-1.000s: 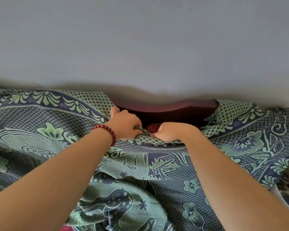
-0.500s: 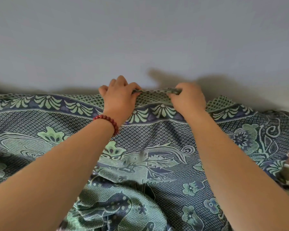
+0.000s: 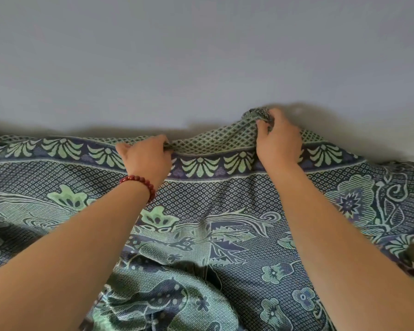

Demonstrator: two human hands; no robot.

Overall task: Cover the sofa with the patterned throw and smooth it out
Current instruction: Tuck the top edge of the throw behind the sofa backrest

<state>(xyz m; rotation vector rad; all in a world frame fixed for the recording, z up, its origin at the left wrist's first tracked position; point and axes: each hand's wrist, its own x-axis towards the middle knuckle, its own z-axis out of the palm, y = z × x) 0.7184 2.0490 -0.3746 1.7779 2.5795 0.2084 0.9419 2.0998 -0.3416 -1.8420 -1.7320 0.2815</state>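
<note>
Both hands grip the top edge of the patterned throw [image 3: 201, 194]. The left hand [image 3: 145, 157] curls its fingers over the hem, and the right hand [image 3: 279, 142] pinches a bunched fold, held higher. The throw drapes over the sofa back and spreads toward the camera, rumpled lower down. A second ago the edge sagged and dark red wood showed between the hands; now cloth hides it and the hands are wider apart. A red bead bracelet [image 3: 139, 181] circles the left wrist. Behind stands a grey wall [image 3: 201, 56].
</note>
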